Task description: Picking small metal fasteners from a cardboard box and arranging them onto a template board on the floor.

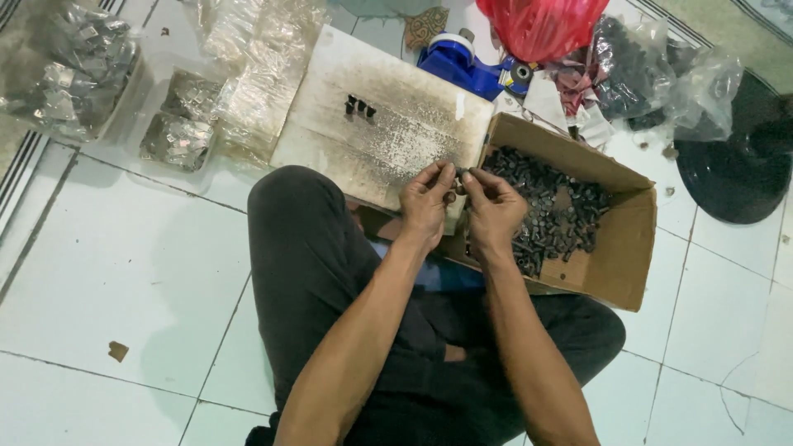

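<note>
Both hands meet over the board's (388, 124) near edge: left hand (427, 202) and right hand (493, 206) pinch a small dark part (457, 175) between fingertips, beside the cardboard box (619, 256) of dark parts (545, 211)

A brown cardboard box (615, 248) lay open at right; a red plastic bag (541, 25) sat above; clear bags (78, 70), perhaps holding metal pieces, lay top left.

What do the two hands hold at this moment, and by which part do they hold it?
The left hand and the right hand pinch a small dark part between their fingertips. Which end each grip takes cannot be told.
</note>
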